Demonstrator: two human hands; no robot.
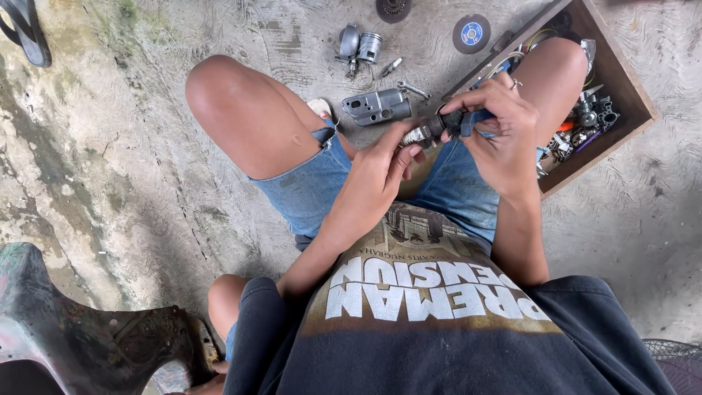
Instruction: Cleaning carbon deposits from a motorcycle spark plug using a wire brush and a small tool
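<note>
I sit on a concrete floor with my knees raised. My left hand [380,164] grips the pale metal end of a small cylindrical motor part [431,130]. My right hand [501,128] closes around the dark end of the same part, with a blue tool handle [479,115] under its fingers. Both hands hold the part between my knees, above my denim shorts. A ring shows on a finger of my right hand.
On the floor ahead lie a grey tool housing [376,107], a small metal gear head [358,46], loose bolts [413,89] and a cutting disc [471,34]. A wooden box [629,88] of metal parts stands at the right. A sandal [25,29] lies far left.
</note>
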